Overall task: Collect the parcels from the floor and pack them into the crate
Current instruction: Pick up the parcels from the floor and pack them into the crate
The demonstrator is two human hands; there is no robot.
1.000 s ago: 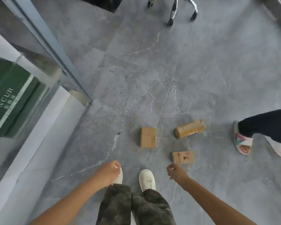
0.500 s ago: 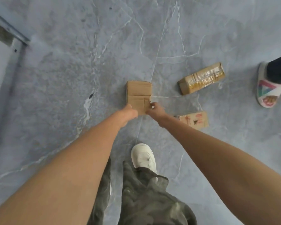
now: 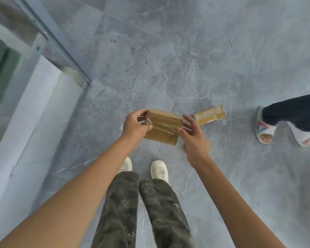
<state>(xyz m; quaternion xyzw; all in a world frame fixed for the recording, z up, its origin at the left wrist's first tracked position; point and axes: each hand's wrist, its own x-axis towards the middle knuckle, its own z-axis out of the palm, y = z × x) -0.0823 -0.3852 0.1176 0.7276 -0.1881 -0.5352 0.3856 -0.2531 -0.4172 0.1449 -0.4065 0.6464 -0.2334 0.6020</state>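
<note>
A taped brown cardboard parcel (image 3: 162, 127) is lifted off the grey floor, above my feet. My left hand (image 3: 135, 127) grips its left end, fingers and thumb curled round it. My right hand (image 3: 192, 133) touches the right end with spread, straight fingers. A long tape-wrapped parcel (image 3: 208, 114) lies on the floor just beyond my right hand. A third parcel (image 3: 208, 146) shows only as a sliver under my right hand. No crate is in view.
Another person's legs in sandals (image 3: 263, 129) stand at the right. A glass partition with a metal frame (image 3: 61, 51) runs along the left. My white shoes (image 3: 158, 170) stand on the marbled floor tiles.
Both hands reached down to the square parcel on the floor; it is now raised off the floor, held in my left hand. The view pulled back up.
</note>
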